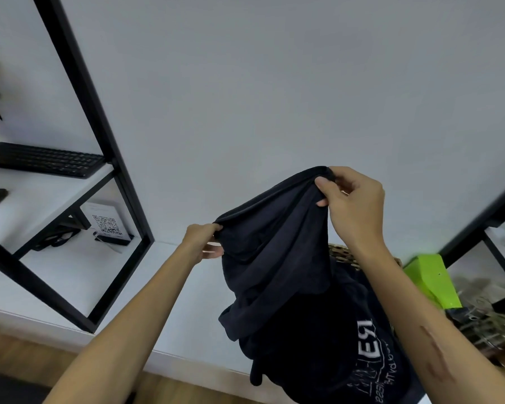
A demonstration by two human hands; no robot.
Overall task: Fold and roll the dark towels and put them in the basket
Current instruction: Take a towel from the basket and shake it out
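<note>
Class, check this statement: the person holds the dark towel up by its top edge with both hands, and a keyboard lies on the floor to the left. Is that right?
Not quite. The head view shows the keyboard lying on a white shelf in the black frame, not on the floor. The rest stands: the left hand and right hand both pinch the top edge of the dark towel, holding it up.

We count two hands (204, 240) (353, 199), one held towel (274, 246), one printed dark cloth (347, 345), one basket (344, 256), one keyboard (44, 160), one QR card (107, 223), one green box (429, 279).
</note>
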